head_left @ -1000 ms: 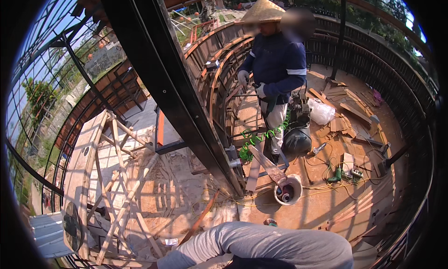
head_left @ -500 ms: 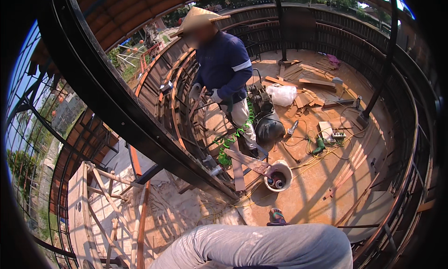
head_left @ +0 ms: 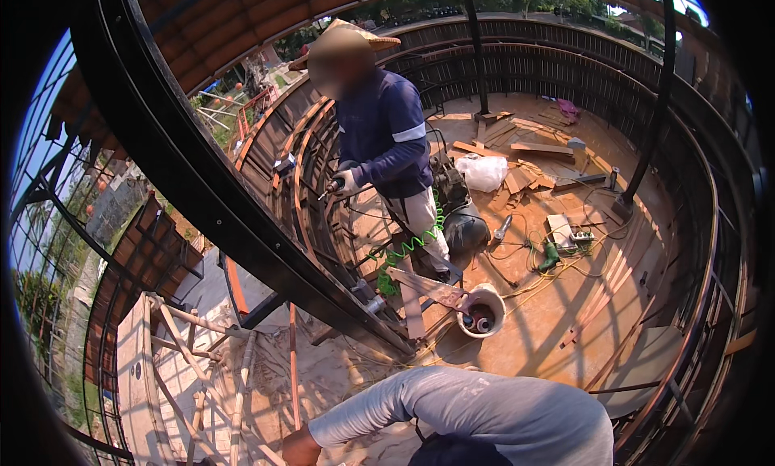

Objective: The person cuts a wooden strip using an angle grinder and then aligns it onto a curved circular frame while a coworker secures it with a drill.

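Note:
My right arm, in a grey sleeve, reaches across the lower edge to the left. At its end my right hand [head_left: 300, 449] is partly cut off by the picture's edge. A thin reddish-brown wooden strip [head_left: 294, 361] runs straight up from this hand, which appears closed on its lower end. Pale poles of a wooden frame [head_left: 190, 349] stand just left of the strip. My left hand is out of view. Beyond the thick black post, a co-worker [head_left: 383, 135] in a straw hat and gloves holds a drill-like tool [head_left: 329, 189].
A black post [head_left: 218, 216] slants across the left half. A whitish bucket [head_left: 502, 308] holds things inside, with a saw [head_left: 428, 287] against its rim. A green power tool [head_left: 550, 258], cords and wood offcuts [head_left: 521, 179] lie on the floor. Curved slatted walls [head_left: 597, 70] surround it.
My right hand has come into view at the lower edge. The wooden strip has shifted right and stands more upright. The co-worker's hands have come together with the tool now visible.

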A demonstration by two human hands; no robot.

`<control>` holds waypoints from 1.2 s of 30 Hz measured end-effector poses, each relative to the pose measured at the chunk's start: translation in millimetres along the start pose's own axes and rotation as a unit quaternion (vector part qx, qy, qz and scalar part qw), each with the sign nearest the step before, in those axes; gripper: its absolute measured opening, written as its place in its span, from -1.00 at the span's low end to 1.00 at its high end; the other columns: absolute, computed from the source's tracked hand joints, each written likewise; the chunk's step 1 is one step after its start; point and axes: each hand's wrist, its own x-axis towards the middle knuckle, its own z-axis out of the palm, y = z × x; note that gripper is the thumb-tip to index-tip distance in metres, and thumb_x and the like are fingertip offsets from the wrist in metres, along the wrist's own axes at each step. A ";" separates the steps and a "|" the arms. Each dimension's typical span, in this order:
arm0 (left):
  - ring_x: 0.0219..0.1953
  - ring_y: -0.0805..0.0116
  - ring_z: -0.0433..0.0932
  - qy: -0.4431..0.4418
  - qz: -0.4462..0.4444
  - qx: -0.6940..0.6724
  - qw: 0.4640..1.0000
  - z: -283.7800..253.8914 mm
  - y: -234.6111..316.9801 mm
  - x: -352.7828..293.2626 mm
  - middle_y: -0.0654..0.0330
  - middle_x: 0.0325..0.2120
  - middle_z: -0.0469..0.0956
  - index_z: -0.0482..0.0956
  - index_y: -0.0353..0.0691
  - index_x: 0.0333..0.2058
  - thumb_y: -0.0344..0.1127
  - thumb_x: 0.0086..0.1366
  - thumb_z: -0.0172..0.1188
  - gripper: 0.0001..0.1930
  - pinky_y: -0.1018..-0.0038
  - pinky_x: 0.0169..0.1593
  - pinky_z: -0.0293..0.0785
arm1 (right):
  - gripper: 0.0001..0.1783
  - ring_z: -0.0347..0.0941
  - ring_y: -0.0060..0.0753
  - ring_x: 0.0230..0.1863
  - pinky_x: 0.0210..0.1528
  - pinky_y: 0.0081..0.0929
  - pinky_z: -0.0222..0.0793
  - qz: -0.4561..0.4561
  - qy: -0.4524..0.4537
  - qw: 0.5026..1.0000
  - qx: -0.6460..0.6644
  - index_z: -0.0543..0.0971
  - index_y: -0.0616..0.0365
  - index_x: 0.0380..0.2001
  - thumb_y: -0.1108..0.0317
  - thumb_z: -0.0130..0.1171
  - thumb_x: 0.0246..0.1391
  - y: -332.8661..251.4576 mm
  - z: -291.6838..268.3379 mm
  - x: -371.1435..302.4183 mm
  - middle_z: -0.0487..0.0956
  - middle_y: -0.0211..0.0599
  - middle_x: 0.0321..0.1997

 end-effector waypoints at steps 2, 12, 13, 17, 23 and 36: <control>-0.52 0.21 0.38 -0.006 -0.011 -0.018 1.000 4.7 -4.2 2.6 0.21 -0.64 0.41 0.53 -0.27 -0.50 0.00 0.03 0.41 -0.59 0.25 -0.32 0.22 | -0.61 0.67 -0.01 -0.36 -0.27 -0.06 0.56 0.065 -0.005 0.998 0.025 0.76 0.01 -0.43 -0.05 0.53 -0.20 14.7 7.5 -23.0 0.70 -0.27 -0.51; -0.60 0.29 0.36 0.024 -0.106 -0.098 0.989 9.9 -40.1 10.3 0.26 -0.68 0.39 0.53 -0.26 -0.50 -0.03 0.12 0.38 -0.61 0.31 -0.44 0.20 | -0.70 0.68 -0.09 -0.29 -0.19 -0.05 0.54 0.093 -0.045 0.993 -0.053 0.79 -0.24 -0.38 -0.06 0.46 -0.22 73.5 14.3 -93.5 0.72 -0.45 -0.44; -0.61 0.30 0.36 0.032 -0.116 -0.104 0.987 9.4 -43.1 10.8 0.26 -0.68 0.39 0.53 -0.26 -0.50 -0.03 0.13 0.38 -0.62 0.31 -0.46 0.20 | -0.70 0.69 -0.12 -0.25 -0.12 -0.02 0.53 0.103 -0.062 0.991 -0.050 0.79 -0.25 -0.36 -0.05 0.46 -0.22 79.0 13.5 -95.8 0.73 -0.47 -0.42; -0.65 0.33 0.35 0.023 -0.133 -0.115 0.984 23.5 -40.8 26.3 0.28 -0.70 0.38 0.52 -0.25 -0.50 -0.04 0.17 0.37 -0.62 0.33 -0.50 0.19 | -0.64 0.56 -0.18 0.13 0.26 0.06 0.32 0.123 -0.033 0.983 -0.131 0.75 -0.31 -0.21 -0.03 0.45 -0.16 110.4 31.7 -132.6 0.70 -0.42 -0.09; -0.70 0.39 0.33 0.043 -0.175 -0.142 0.973 30.1 -62.0 29.5 0.31 -0.72 0.36 0.52 -0.25 -0.50 -0.06 0.22 0.35 -0.63 0.37 -0.58 0.18 | -0.20 0.13 0.01 0.53 0.51 0.08 0.05 0.186 0.119 0.974 -0.046 0.38 -0.01 0.36 0.13 0.34 0.02 69.3 14.0 -191.3 0.28 -0.04 0.47; -0.80 0.54 0.26 0.018 -0.214 -0.245 0.945 34.0 -104.3 29.0 0.40 -0.77 0.29 0.47 -0.13 -0.52 0.01 0.38 0.28 -0.59 0.52 -0.70 0.14 | -0.29 0.31 0.16 0.36 0.35 0.03 0.32 0.408 0.181 0.879 0.165 0.29 0.01 0.40 -0.05 0.17 0.32 -33.4 24.6 -350.9 0.29 0.05 0.42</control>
